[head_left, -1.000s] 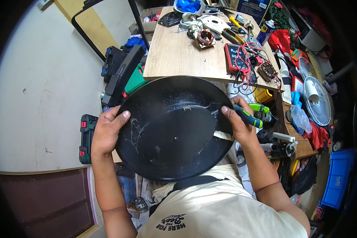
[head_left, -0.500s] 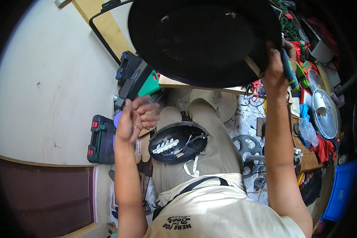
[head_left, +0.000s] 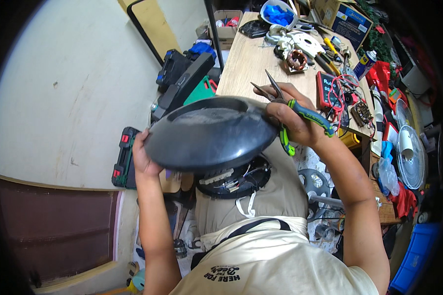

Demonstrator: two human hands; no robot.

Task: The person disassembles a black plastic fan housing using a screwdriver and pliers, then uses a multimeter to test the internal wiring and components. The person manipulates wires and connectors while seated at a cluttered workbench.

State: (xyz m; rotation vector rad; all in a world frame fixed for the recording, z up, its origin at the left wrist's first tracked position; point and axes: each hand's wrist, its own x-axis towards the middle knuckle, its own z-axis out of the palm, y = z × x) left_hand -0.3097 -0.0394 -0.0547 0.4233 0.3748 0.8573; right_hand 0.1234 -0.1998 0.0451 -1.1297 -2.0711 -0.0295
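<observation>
My left hand [head_left: 145, 156] grips the left rim of a round black plastic dish [head_left: 206, 142], now underside up with a recessed ring toward the far side. My right hand [head_left: 298, 118] holds long-nose pliers [head_left: 307, 112] with green and blue handles, jaws pointing up, and also grasps the dish's right side. Below the dish, on my lap, rests a round black housing [head_left: 234, 182] with a pale terminal strip and wires inside, partly hidden by the dish.
A wooden table [head_left: 241, 71] ahead carries a red multimeter [head_left: 325, 91], a motor winding [head_left: 296, 60], tools and a spray can [head_left: 365, 64]. Cases [head_left: 130, 157] stand against the wall at left. Fan guards [head_left: 409, 164], red cloth and a blue crate [head_left: 413, 255] crowd the right.
The dish was lifted high in my right hand with my left hand open beside it; it is now lower and turned over, and my left hand grips its rim again.
</observation>
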